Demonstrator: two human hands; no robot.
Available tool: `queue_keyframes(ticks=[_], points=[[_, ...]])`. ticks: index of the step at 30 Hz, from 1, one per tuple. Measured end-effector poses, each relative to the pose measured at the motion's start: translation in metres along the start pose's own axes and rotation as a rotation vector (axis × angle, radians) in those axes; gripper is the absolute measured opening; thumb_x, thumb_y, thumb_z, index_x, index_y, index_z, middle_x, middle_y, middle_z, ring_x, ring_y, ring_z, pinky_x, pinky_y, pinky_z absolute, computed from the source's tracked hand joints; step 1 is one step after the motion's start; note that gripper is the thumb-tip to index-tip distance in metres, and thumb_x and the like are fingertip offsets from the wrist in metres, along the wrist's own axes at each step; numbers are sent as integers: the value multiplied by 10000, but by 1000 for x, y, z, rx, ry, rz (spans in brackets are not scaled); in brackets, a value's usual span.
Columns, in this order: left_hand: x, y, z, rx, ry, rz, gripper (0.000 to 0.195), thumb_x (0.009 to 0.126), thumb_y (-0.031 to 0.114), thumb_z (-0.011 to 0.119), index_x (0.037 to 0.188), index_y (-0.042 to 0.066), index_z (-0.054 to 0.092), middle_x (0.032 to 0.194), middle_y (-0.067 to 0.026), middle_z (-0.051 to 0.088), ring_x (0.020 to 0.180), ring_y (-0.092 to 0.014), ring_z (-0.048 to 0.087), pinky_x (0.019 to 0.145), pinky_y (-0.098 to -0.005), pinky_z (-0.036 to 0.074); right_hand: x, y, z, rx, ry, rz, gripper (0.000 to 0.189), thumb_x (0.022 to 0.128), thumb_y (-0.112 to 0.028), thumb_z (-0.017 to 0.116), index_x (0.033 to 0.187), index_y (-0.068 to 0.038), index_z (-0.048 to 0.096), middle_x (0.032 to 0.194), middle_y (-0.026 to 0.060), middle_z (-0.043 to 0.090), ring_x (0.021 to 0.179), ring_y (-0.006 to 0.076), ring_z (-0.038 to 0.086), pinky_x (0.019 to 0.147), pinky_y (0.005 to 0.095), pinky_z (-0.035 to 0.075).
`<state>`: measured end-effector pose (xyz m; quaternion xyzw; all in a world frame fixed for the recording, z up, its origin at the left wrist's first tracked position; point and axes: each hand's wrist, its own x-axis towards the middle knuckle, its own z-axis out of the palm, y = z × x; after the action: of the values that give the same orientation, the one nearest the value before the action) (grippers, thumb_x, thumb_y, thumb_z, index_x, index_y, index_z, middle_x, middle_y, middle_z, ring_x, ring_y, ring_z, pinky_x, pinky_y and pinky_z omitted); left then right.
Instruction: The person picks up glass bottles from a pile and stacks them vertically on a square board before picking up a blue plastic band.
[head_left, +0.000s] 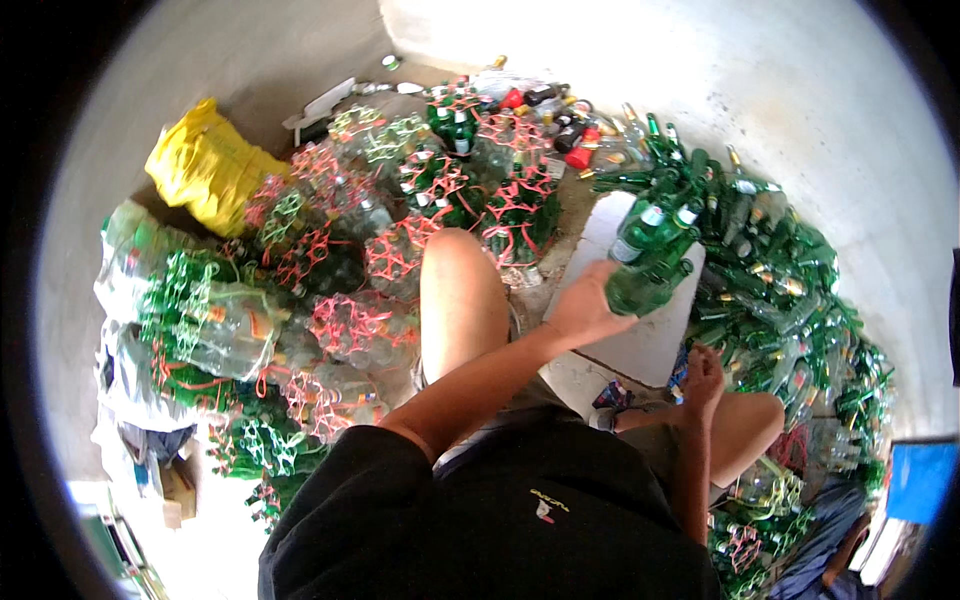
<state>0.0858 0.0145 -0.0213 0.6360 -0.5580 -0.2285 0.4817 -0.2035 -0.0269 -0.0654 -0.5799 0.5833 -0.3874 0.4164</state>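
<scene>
My left hand (596, 304) is against the near side of several green glass bottles (649, 251), which stand close together on a white board (637, 345). Its fingers are partly hidden by the bottles, so the grip is not clear. My right hand (703, 373) is at the board's lower right edge with its fingers curled; whether it holds anything small cannot be made out. A patterned cloth item (613, 395) lies near my foot, below the board.
A large heap of loose green bottles (780, 300) lies along the right wall. To the left are bottle bundles tied with pink strapping (352, 322), and a yellow sack (210, 169) rests by the wall. Clear and dark bottles (570, 124) lie beyond the board.
</scene>
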Motion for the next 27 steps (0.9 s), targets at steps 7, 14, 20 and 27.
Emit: queue_keyframes(ticks=[7, 14, 20, 27], points=[[36, -26, 9, -9, 116, -50, 773, 622, 213, 917, 1276, -12, 573, 1222, -197, 597, 1153, -340, 601, 1026, -407, 483, -7, 35, 13, -247, -60, -44, 251, 945, -209, 657, 1063, 7, 704, 816, 120, 704, 703, 204, 645, 647, 355, 508], [51, -47, 42, 58, 37, -83, 796, 638, 242, 889, 1332, 37, 557, 1255, -191, 601, 1214, -353, 573, 1067, -406, 462, -23, 2, 29, -365, -104, -112, 183, 916, -202, 687, 1003, -45, 721, 670, 114, 629, 595, 199, 599, 592, 362, 483], [56, -56, 54, 99, -8, -151, 824, 631, 237, 872, 1359, 42, 537, 1294, -193, 566, 1213, -357, 568, 1069, -402, 465, -24, 5, 26, -325, -155, -110, 186, 920, -190, 659, 1005, -31, 705, 762, 214, 673, 673, 321, 681, 639, 409, 518], [64, -73, 57, 101, -59, -192, 813, 632, 217, 851, 1358, 40, 530, 1276, -207, 578, 1230, -367, 559, 1066, -407, 463, -27, -2, 27, -280, -166, -70, 203, 923, -192, 666, 1023, -21, 711, 749, 156, 670, 665, 242, 649, 645, 373, 511]])
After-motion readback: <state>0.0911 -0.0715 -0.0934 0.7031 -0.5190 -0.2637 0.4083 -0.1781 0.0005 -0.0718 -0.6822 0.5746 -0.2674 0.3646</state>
